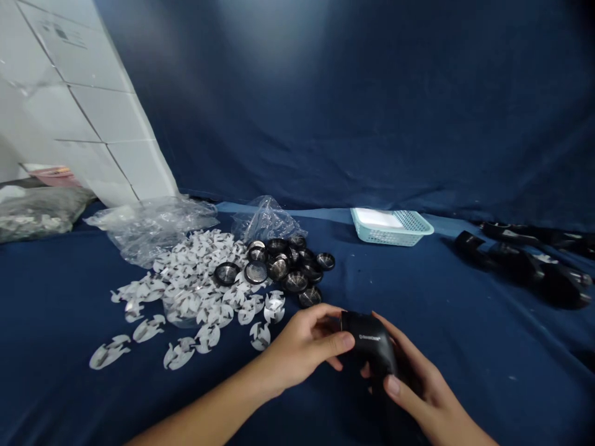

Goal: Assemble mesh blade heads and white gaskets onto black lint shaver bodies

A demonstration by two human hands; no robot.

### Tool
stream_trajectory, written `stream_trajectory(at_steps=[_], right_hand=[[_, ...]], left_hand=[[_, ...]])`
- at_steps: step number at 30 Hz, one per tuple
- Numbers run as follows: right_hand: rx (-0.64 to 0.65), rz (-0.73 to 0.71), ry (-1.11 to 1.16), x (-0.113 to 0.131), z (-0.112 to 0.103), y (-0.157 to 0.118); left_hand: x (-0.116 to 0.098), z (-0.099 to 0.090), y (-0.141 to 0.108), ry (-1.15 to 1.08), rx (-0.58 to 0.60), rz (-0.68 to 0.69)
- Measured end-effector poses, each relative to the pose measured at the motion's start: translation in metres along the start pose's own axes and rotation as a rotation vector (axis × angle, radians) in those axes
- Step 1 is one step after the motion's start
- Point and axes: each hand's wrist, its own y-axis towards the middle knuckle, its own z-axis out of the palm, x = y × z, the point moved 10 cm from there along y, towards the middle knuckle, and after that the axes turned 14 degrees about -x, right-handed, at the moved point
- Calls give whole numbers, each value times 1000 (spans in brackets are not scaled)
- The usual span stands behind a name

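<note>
Both my hands hold a black fabric shaver [369, 339] with small white lettering, low in the middle of the view. My left hand [309, 344] grips its head end, thumb on the near side and fingers behind. Wrapped around its body from the right is my right hand [421, 387], the thumb pressed along the side. The shaver's lower end fades into shadow. Beyond my left hand lies a heap of round mesh caps [296, 282] with black rims. White plastic rotors [195, 291] with metal blades are piled to their left, several scattered nearer me.
A clear plastic bag [153, 223] lies behind the rotors, another [267, 218] behind the caps. A light-blue basket [395, 235] with something white inside stands at the back. More black shavers [534, 266] lie far right, blurred. Blue cloth covers the table [469, 328].
</note>
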Motion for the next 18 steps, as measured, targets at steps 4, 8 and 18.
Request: stream_trajectory(at_steps=[4,8,18], right_hand=[[43,-62,-138,-3,1,-3],[64,-90,-198,-4,1,-6],[37,-76,-24,7,2,-5]], left_hand=[[-11,-2,-3,-12,12,50],[-20,-2,-7,74,35,112],[-38,-1,-15,218,35,282]])
